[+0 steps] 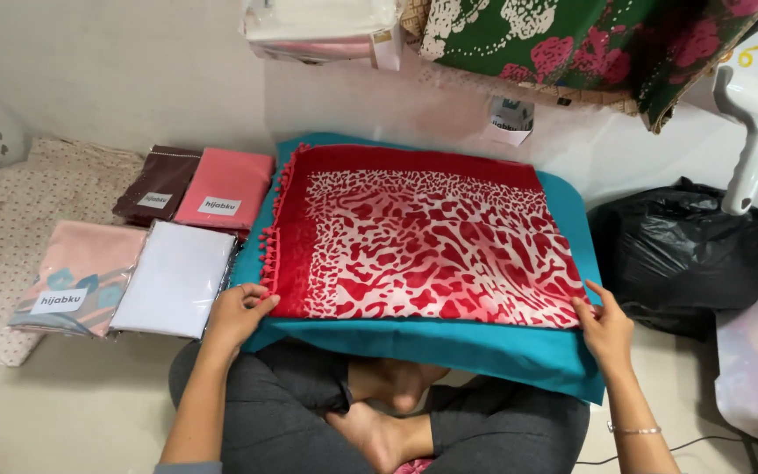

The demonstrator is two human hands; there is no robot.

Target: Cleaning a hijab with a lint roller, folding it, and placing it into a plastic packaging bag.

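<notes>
Centrally in the frame, both hands, left and right, lie open, pressing the red patterned scarf's lower corners onto a teal cloth; uneven tugging could wrinkle it.

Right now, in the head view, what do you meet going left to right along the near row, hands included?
Pink packaged cloth → white packaged cloth → left hand on the near left corner → red patterned scarf on the teal board → right hand on the near right corner → black plastic bag.
</notes>
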